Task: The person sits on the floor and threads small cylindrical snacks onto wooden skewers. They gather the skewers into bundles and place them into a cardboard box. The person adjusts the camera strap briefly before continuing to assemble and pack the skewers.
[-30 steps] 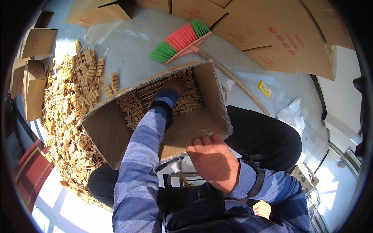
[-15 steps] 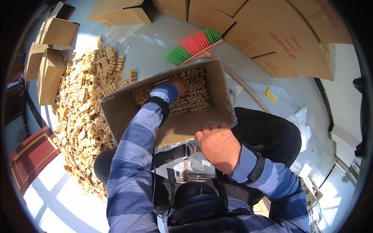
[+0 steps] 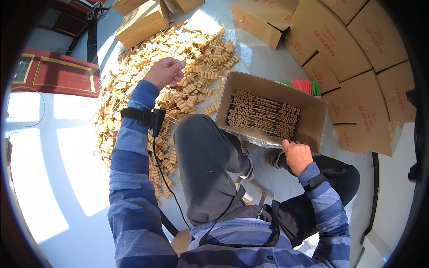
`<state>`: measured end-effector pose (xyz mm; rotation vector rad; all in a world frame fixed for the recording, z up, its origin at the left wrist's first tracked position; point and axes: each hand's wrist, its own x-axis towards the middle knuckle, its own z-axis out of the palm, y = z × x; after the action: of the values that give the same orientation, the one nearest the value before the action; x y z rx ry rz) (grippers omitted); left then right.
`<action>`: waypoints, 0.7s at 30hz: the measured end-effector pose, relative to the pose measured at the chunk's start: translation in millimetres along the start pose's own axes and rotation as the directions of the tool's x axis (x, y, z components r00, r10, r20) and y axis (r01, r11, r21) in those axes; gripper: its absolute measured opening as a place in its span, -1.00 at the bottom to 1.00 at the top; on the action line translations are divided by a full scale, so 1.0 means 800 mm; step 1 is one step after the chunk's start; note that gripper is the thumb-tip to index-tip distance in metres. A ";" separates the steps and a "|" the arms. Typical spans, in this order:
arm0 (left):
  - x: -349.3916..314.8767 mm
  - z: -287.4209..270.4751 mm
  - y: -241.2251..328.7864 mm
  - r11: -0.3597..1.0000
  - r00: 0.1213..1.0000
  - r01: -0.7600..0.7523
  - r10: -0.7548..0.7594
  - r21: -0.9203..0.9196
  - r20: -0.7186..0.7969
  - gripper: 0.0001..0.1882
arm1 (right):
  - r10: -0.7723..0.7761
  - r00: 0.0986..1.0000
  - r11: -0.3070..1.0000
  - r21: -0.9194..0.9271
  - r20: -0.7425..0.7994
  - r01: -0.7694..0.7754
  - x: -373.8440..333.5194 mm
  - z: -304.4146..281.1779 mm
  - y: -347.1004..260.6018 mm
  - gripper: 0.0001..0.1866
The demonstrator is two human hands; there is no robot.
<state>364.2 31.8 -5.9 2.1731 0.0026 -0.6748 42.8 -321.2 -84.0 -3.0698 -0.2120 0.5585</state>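
My left hand [image 3: 166, 72] hovers at the pile of skewers [image 3: 187, 94], its fingers loosely bent and slightly apart, with nothing visible in them. The skewers are thin sticks threaded with tan, ring-ended rolls. On the right, my right hand [image 3: 297, 156] grips the near rim of an open cardboard box [image 3: 272, 85], fingers curled over the edge. Inside the box, packed skewers [image 3: 263, 114] lie in rows; their round ends face up in two bands, with bare sticks between.
Cardboard boxes [image 3: 330, 40] stand at the far right, and another box [image 3: 143, 22] is behind the pile. Green and red broom bristles [image 3: 304, 87] show past the packing box. A cable [image 3: 163, 174] hangs from my left wrist. My knee [image 3: 196, 129] rises beside the pile.
My left hand has come out of the box and moved left to the pile. The view has swung left, so the box now appears farther right. My right hand stays at its rim.
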 end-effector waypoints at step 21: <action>0.295 0.182 -0.190 0.832 0.993 0.029 0.042 0.554 -0.114 -0.06 | 0.008 0.950 0.998 0.059 0.313 -0.028 0.039 -0.036 0.021 -0.88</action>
<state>463.3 -28.2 -300.0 2.7742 -0.1565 -0.5838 83.7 -333.5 -68.6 -2.9083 -0.1657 1.0313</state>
